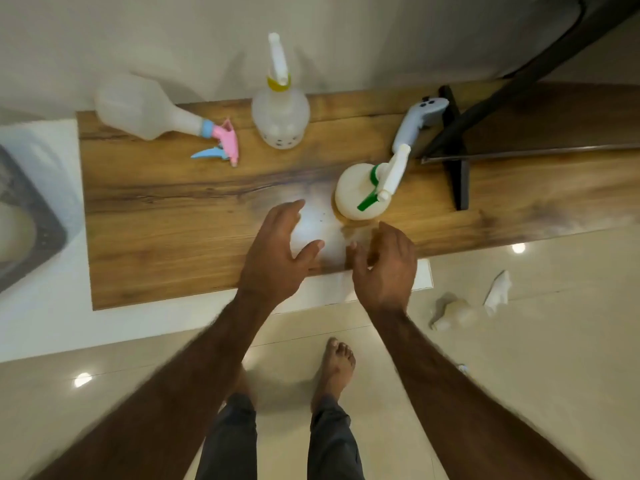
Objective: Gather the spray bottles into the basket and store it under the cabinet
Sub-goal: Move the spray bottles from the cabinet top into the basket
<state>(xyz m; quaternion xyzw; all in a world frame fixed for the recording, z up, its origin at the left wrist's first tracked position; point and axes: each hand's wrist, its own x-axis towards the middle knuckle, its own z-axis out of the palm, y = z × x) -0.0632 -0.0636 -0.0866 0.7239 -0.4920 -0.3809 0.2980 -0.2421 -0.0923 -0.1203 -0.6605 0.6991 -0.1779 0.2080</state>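
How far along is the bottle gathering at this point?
Nothing looks done: three spray bottles, the pink-trigger bottle on its side, the yellow-collar bottle and the green-trigger bottle, sit on the wooden counter. Left hand and right hand are empty. No basket in view.

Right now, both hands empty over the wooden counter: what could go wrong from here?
1. The upright white spray bottle with the green trigger stands just beyond the right hand; a hasty reach could tip it.
2. The clear bottle with the pink and blue trigger lies on its side overhanging the wooden counter edge and may roll off.
3. No basket is visible, so bottles might get carried loose.
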